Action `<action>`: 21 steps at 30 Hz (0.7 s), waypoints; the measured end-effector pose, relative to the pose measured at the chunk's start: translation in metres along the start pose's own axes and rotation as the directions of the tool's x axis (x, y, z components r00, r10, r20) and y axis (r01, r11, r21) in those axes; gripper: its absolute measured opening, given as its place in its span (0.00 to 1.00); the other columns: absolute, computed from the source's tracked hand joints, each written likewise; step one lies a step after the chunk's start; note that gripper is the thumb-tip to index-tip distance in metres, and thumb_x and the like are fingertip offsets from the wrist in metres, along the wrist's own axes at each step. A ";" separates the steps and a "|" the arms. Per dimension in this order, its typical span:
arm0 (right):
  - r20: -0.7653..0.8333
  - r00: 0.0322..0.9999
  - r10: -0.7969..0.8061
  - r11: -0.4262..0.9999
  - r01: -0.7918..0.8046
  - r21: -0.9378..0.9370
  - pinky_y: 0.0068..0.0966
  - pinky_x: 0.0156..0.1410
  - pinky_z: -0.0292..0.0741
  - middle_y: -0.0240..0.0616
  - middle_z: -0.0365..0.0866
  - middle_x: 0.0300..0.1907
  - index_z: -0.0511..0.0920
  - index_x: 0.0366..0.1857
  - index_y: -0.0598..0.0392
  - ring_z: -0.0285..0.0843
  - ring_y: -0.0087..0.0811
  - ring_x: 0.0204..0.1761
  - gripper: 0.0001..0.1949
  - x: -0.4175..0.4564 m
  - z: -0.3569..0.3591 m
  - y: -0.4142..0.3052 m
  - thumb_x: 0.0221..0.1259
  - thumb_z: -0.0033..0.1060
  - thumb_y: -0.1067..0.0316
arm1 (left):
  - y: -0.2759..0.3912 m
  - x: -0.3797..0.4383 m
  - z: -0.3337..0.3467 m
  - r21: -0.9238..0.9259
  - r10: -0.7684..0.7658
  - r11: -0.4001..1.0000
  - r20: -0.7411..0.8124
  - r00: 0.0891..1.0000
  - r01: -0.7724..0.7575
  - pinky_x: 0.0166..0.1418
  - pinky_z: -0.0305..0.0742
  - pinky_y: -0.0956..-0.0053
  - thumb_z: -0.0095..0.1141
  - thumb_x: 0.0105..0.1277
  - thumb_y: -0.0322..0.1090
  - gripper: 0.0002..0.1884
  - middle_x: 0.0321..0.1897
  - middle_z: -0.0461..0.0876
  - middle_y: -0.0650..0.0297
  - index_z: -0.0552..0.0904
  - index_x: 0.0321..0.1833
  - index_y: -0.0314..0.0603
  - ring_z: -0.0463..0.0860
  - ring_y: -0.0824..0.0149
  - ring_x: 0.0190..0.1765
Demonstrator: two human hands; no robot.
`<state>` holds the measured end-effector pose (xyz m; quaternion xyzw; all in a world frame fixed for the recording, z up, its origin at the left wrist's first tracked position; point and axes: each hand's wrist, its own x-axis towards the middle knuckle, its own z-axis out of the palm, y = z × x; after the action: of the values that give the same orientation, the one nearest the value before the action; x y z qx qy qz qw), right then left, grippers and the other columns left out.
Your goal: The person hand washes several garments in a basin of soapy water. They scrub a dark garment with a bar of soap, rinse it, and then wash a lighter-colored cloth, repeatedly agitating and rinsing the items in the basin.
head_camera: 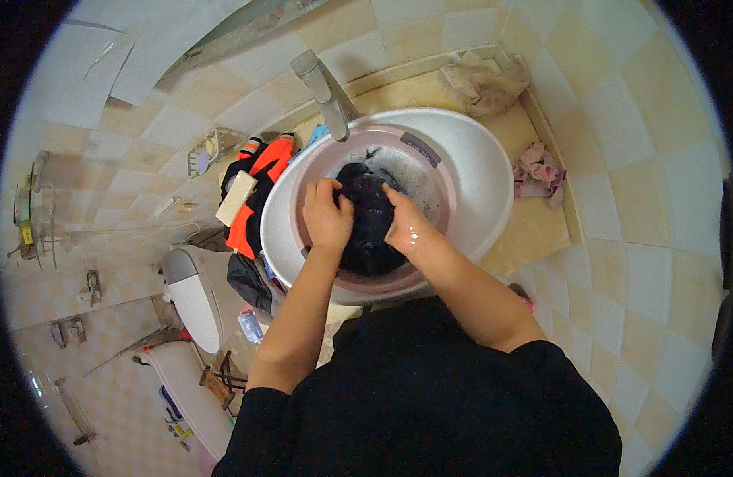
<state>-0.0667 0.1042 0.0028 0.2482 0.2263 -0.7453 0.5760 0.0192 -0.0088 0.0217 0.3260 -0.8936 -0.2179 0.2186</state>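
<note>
A wet black cloth or garment (pixel 369 229) lies bunched in a pink plastic basin (pixel 318 146) with sudsy water (pixel 423 185). My left hand (pixel 327 214) grips its left side with bent fingers. On the opposite side my right hand (pixel 407 220) holds the cloth, thumb on top and wet suds at the wrist. The basin sits inside a white oval washbasin (pixel 482 179). Part of the cloth is under my fingers and its full shape is hidden.
A metal faucet (pixel 327 92) reaches over the basin's rim. Left on the counter lie orange-and-black clothes (pixel 271 161) with a pale soap bar (pixel 236 198) on top. A crumpled plastic bag (pixel 485 83) and pink cloth (pixel 539 172) are at right. A toilet (pixel 193 298) stands left.
</note>
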 end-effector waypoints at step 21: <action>0.506 0.862 -0.026 0.998 0.051 -0.037 0.34 0.56 0.76 0.35 0.81 0.44 0.77 0.48 0.54 0.78 0.33 0.46 0.17 0.044 -0.058 -0.003 0.75 0.33 0.60 | 0.078 -0.047 0.019 -0.220 0.434 0.876 -0.028 0.901 -0.429 0.32 0.65 0.56 0.59 0.51 0.32 0.10 0.24 0.74 0.53 0.72 0.20 0.38 0.74 0.47 0.30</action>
<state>-0.0727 0.1077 -0.0697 0.0257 0.0910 -0.7897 0.6061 0.0033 0.0815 0.0363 0.0901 -0.9162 -0.2653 0.2865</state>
